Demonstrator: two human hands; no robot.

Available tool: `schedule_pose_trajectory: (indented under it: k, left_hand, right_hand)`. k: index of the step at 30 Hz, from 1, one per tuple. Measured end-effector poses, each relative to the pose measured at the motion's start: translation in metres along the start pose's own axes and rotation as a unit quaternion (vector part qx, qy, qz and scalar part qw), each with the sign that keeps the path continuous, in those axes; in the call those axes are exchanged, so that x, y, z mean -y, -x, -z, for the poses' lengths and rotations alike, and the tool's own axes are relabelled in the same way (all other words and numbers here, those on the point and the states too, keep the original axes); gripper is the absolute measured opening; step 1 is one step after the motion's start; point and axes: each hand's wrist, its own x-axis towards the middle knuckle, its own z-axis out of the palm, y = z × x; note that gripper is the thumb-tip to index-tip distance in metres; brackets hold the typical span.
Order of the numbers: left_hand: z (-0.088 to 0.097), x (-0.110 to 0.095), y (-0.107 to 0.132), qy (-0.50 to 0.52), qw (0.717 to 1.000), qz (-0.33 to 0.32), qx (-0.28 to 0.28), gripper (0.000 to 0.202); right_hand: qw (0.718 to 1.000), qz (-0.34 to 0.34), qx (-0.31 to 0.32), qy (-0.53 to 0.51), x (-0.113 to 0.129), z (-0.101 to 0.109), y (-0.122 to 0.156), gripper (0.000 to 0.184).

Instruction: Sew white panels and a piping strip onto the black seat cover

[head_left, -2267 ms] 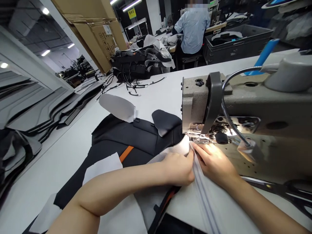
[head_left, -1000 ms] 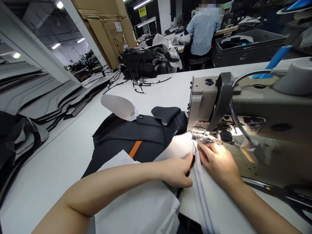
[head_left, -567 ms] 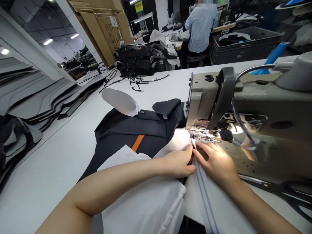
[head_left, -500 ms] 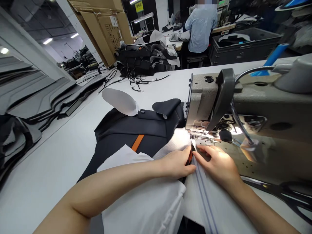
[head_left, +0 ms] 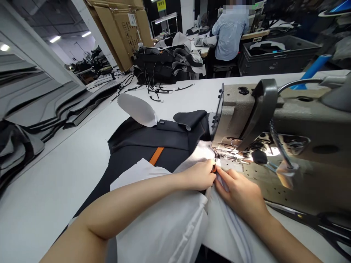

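My left hand is closed on the edge of a dark fabric piece with an orange stripe, just in front of the sewing machine's needle area. A bit of orange and black shows at its fingertips. My right hand meets it there, thumb and forefinger pinching a white fabric strip with blue lines. White backing cloth hangs under my left forearm. The sewing machine stands at the right, its lamp lighting the presser foot.
Black-handled scissors lie on the right beside the machine. Grey and black fabric pieces are stacked along the left, with another pile and loose cables at the back. A person in a light blue shirt sits beyond, near a grey bin.
Both hands have come closer together, near the needle. My right hand's fingers, spread by the machine bed before, now pinch at the seam edge, and the striped strip has bunched.
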Motion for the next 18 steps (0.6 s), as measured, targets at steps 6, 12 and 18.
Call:
schedule_pose_trajectory:
  k: [6,12,18]
  left_hand:
    - [-0.004,0.010,-0.015,0.069,0.996,0.007,-0.060,0.038]
    - [-0.011,0.022,-0.016,0.071,0.974,-0.097,-0.194,0.016]
    - [-0.019,0.055,0.010,0.029,0.924,-0.237,-0.299,0.011]
  right_hand:
    - [1.000,-0.010,0.010,0.015,-0.008,-0.012,-0.005,0.039]
    - [0.998,-0.015,0.053,-0.036,-0.008,-0.003,0.002,0.041]
    - [0.948,-0.091,0.132,-0.274,0.021,0.054,0.135,0.044]
